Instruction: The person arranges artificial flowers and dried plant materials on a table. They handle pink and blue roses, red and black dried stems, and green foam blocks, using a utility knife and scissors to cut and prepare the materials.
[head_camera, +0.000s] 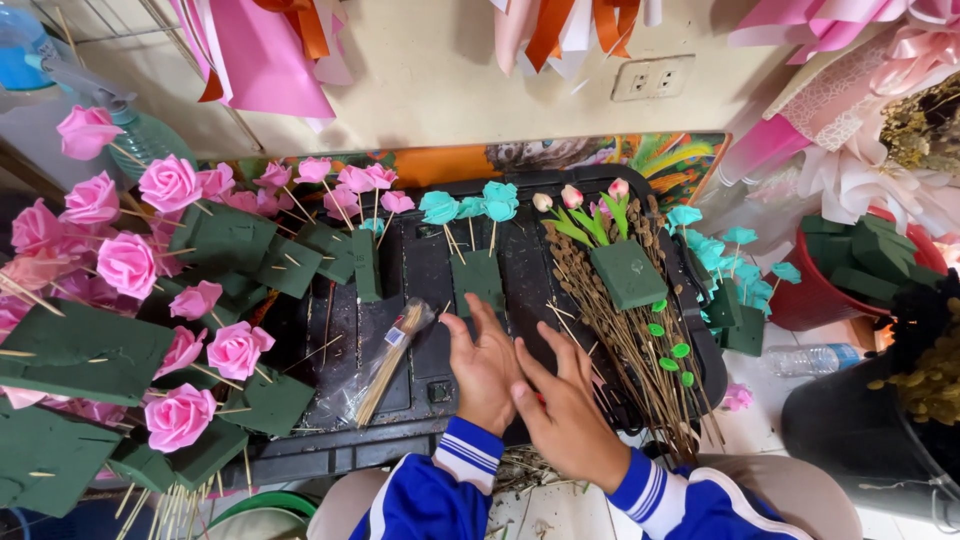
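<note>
Wooden skewers, bagged (385, 362), lie just left of both hands (530, 385); each grip spread open, holding nothing.

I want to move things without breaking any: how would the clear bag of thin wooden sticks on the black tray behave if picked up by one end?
The bag of sticks likely feels light. The sticks look stiff, so it should stay fairly straight. The glossy wrap may be slippery, and sticks could slide out.
</note>
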